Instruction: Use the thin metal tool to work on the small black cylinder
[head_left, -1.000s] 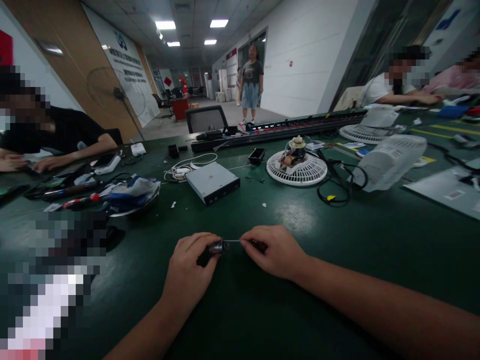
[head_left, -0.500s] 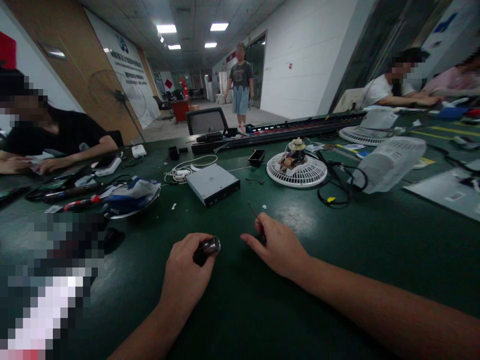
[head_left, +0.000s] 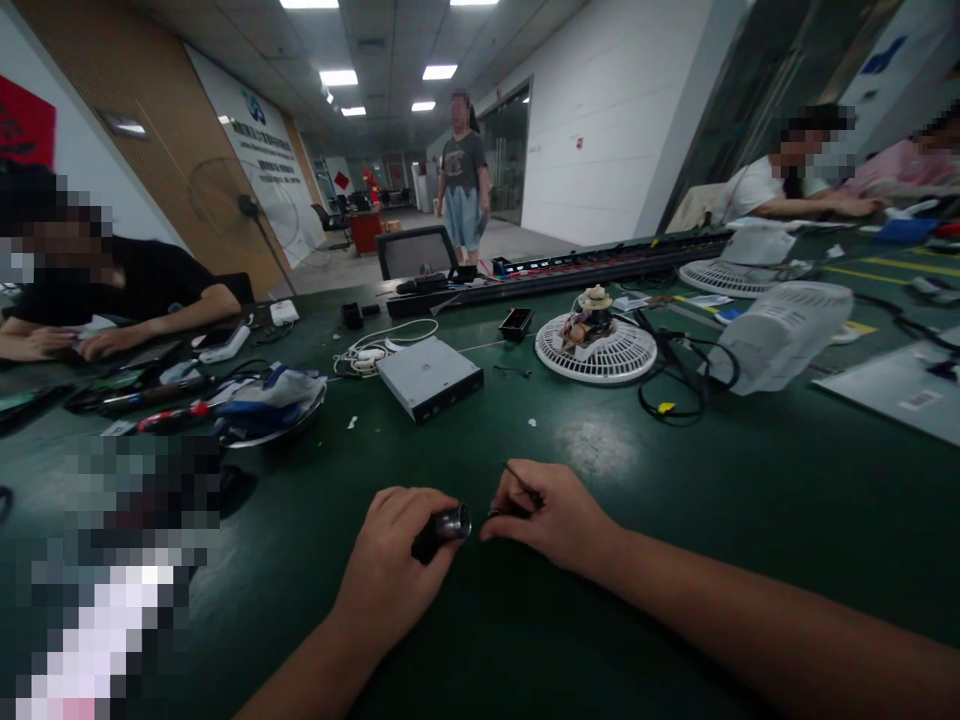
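Observation:
Near the front middle of the table, my left hand [head_left: 401, 555] is closed round a short dark cylinder [head_left: 453, 523] with a shiny, hollow-looking metal end that points right. Just to the right, my right hand [head_left: 551, 515] pinches a thin dark rod [head_left: 517, 475], which sticks out up and left past the knuckles. Something small and dark shows between its thumb and fingers, too small to name. A narrow gap separates the right thumb tip from the cylinder's end. What lies inside the left palm is hidden.
Ahead lies a grey optical disc drive [head_left: 429, 375]. A white fan grille with a motor [head_left: 596, 350], a small black box [head_left: 517, 323] and a white plastic housing [head_left: 780, 340] stand beyond. A cloth-filled bowl [head_left: 274, 405] is at left. People sit at both sides; one stands behind.
My left hand has moved right with the cylinder, and my right hand has come lower, so the two are closer together. The rod now leans more and shows less. The camera view shifted slightly.

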